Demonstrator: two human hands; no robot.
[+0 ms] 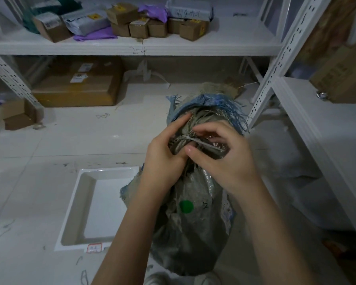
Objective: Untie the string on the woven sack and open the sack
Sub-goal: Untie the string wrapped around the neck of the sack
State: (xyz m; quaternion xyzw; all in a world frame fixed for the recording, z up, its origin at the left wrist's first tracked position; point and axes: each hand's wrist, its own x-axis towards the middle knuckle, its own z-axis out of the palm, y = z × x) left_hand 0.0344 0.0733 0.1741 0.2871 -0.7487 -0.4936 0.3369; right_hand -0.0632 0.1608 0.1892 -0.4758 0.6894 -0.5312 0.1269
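Both grips close on the tied neck: left hand [164, 159] and right hand [220, 157] pinching the string [201, 144] on the sack [189, 229].

A dull grey-green woven plastic sack [190, 233] is seen, and its frayed top edge [232, 108] is coloured light blue. A round bright green sticker [186, 206] is shown on its side, with a small black mark beside it. The gathered neck is bound by a pale whitish string [201, 143]. A white rectangular plastic tray [76, 204] with a red-bordered label is laid on the pale grey-white tiled floor [39, 165]. Plain brown cardboard boxes [158, 27], some marked with yellow labels, and purple plastic mailing bags [95, 36] are kept on the white metal shelf [173, 48].
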